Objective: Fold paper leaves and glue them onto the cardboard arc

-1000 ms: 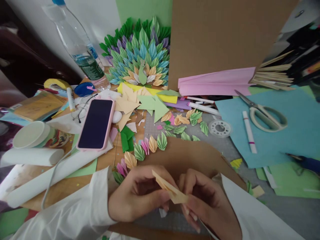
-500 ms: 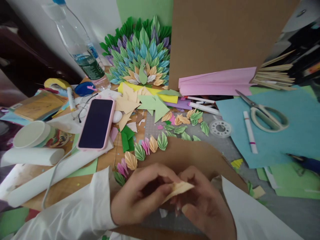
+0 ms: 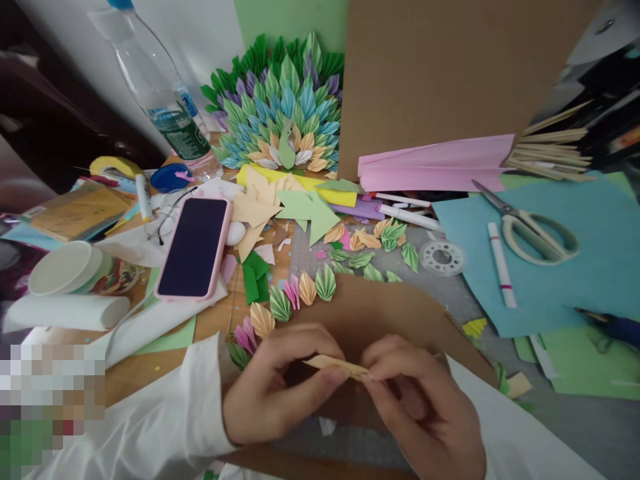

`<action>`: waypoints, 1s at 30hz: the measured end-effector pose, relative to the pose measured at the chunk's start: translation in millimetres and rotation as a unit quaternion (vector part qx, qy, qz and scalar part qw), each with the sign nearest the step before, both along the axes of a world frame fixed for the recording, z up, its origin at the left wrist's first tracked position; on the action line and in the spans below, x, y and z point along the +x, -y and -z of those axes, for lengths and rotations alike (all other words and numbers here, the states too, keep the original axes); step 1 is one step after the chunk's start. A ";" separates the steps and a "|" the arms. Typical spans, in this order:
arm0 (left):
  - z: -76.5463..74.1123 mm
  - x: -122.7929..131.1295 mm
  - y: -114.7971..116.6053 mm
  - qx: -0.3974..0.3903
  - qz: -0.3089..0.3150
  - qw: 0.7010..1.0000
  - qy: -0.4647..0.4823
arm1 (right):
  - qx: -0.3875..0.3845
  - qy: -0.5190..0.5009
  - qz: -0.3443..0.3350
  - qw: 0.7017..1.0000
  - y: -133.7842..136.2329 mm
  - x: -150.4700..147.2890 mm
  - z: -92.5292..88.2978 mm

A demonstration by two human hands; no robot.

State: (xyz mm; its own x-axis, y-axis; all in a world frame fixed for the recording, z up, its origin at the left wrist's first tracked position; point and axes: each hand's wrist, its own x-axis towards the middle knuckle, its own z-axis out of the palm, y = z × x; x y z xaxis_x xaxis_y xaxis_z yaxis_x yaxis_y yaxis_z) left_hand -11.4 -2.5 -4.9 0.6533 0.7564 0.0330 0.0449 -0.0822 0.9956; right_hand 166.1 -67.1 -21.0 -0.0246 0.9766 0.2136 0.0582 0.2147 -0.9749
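Between my two hands is a small folded piece of pale orange paper [image 3: 336, 365], held nearly level. My left hand [image 3: 285, 387] pinches it between thumb and fingers near its middle. The thumb and forefinger of my right hand [image 3: 425, 400] are closed on its right end. Beneath them lies a curved brown cardboard piece [image 3: 390, 303]. Along its left edge runs a row of pleated paper leaves, among them a green leaf [image 3: 325, 283], an orange leaf [image 3: 308, 288] and a pink leaf [image 3: 291, 292]. My hands hide part of the cardboard.
Loose pleated leaves [image 3: 363, 259] lie behind the cardboard. Scissors [image 3: 540, 233] and a white marker [image 3: 501, 265] rest on blue paper at right. A phone [image 3: 193, 247], a paper cup [image 3: 65, 270] and a bottle [image 3: 170, 120] stand or lie at left. A paper peacock [image 3: 286, 148] is at the back.
The folded paper has turned from slanting up rightward to nearly level, its left tip now showing. My right hand has shifted slightly right and grips its right end.
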 end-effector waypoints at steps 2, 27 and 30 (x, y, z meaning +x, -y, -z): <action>-0.8 0.3 -1.0 0.006 -0.012 1.000 -0.002 | 0.060 0.107 0.011 0.992 -3.2 3.1 -1.6; 0.5 3.1 2.5 0.119 0.044 0.992 -0.024 | 0.116 0.185 -0.002 0.976 -8.2 5.8 -0.4; 0.9 3.3 2.9 0.126 0.046 0.991 -0.025 | 0.102 0.186 -0.005 0.977 -9.3 5.3 -1.3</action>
State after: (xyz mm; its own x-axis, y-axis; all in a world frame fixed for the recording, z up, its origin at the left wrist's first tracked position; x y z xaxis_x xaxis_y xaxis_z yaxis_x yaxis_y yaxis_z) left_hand -8.1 -5.5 -5.7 0.7243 0.6657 0.1796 0.0739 -0.3340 0.9397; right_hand 171.4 -57.9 -19.6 -0.1465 0.9138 0.3789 0.3978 0.4051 -0.8232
